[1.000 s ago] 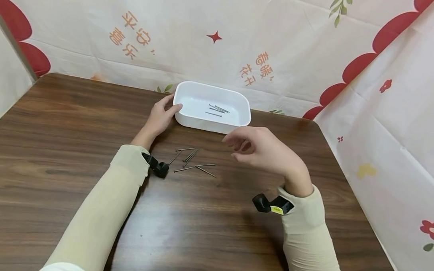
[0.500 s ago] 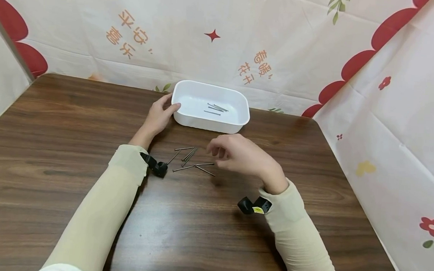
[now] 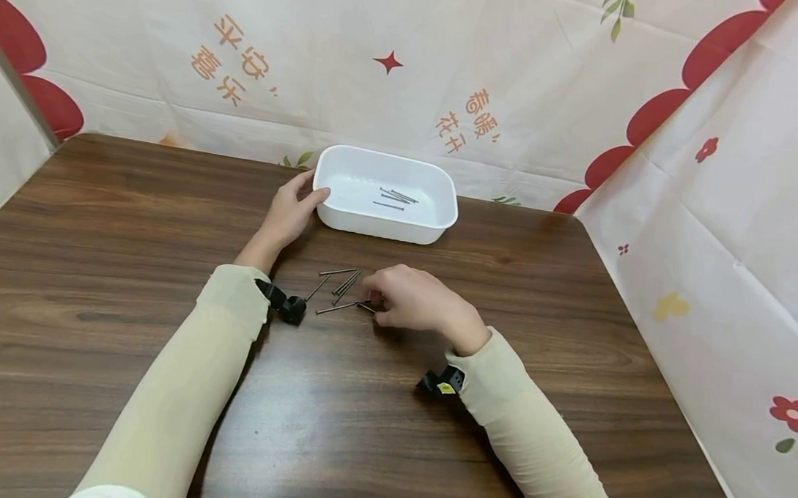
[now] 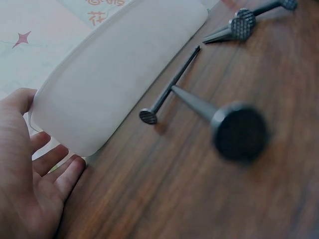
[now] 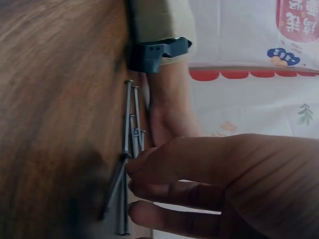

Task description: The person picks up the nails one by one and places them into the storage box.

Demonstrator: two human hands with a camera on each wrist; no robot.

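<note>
At the table's far side, a white plastic box [image 3: 373,225] holds several nails [image 3: 396,197]. My left hand [image 3: 288,210] grips its left end, thumb at the rim and fingers against the outer wall, which the left wrist view confirms. Several loose steel nails [image 3: 346,285] lie crossed on the table in front of the box. Their broad heads show close up in the left wrist view, one nail [image 4: 239,132] blurred. My right hand [image 3: 415,301] is low over the right-hand nails, fingers loosely bent. In the right wrist view its fingertips are beside the nails [image 5: 127,119]; no grip shows.
The brown wooden table [image 3: 314,422] reaches back to a patterned white cloth [image 3: 393,29], which also hangs along the right side. A small black camera [image 3: 285,304] sits on my left wrist close to the nails, another [image 3: 442,382] on my right.
My right hand has moved left and toward me, from beside the box's near right corner down to the loose nails. The left hand keeps its grip on the box.
</note>
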